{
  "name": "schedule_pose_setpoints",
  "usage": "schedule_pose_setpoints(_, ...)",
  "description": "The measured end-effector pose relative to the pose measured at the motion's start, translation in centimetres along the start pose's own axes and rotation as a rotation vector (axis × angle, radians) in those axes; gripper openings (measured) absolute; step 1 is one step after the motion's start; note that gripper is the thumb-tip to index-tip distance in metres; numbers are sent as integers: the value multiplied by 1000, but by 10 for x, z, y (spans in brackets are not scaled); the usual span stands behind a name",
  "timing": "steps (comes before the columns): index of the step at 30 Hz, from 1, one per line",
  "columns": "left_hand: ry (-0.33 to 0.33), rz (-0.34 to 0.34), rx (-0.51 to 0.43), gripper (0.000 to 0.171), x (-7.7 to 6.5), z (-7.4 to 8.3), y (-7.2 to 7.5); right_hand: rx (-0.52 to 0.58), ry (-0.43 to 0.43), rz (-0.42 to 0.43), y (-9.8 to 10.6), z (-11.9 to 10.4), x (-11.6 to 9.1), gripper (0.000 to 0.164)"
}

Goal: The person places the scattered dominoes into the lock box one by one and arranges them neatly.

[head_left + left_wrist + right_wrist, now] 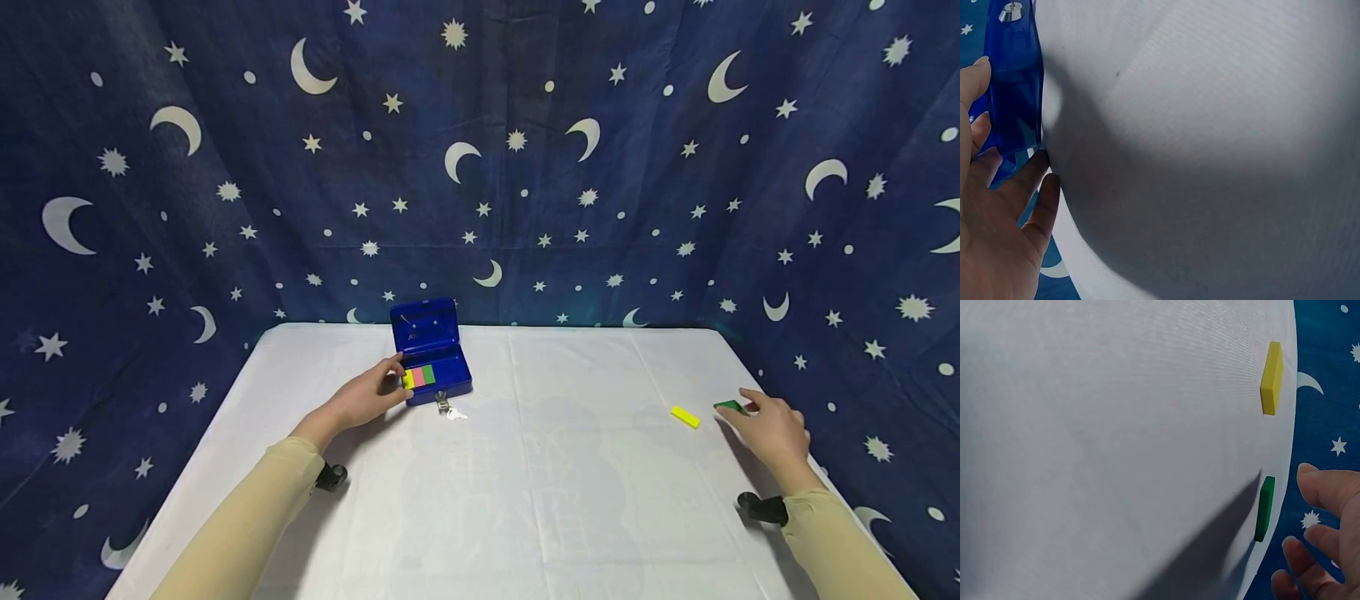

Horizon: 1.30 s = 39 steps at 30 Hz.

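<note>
My left hand is at the left end of the blue metal box, fingers spread and loosely bent: thumb at the front left corner, index up by the back left corner. Contact there, no curl around it that I'd call a grip. Box sits on the white tablecloth, left of centre, near the far edge, lid raised and tilted back. Inside, against the left side, yellow block, pink block and green block in a row. Metal latch on the front wall, keys beside it on the cloth. My right hand is over by the right edge, thumb and fingers well parted, nothing gripped; right-wrist view shows a gap between fingertips and the loose green block. Loose yellow block lies near it, apart. Small red piece shows under my fingers, mostly hidden; can't tell if I'm touching it.
</note>
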<state>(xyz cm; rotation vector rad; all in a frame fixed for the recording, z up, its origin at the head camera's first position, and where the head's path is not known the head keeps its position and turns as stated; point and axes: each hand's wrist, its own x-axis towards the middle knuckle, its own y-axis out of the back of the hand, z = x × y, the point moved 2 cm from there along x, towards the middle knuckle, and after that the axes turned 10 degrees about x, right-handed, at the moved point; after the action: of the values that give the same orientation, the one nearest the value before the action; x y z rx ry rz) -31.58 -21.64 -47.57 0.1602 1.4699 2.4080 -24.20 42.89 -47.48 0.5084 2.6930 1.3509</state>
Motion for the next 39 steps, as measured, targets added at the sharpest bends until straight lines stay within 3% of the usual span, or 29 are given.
schedule_pose_setpoints(7,2,-1,3,61,1,0,0,-3,-76,-3,-2,5,0,75)
schedule_pose_setpoints(21,10,-1,15,54,0,1,1,34,-251,-9,-7,11,2,79)
schedule_pose_setpoints(29,-2,-6,2,45,-3,2,-1,43,-281,-1,-9,12,2,78)
schedule_pose_setpoints(39,0,6,9,45,-2,0,0,42,-288,4,-11,12,3,77)
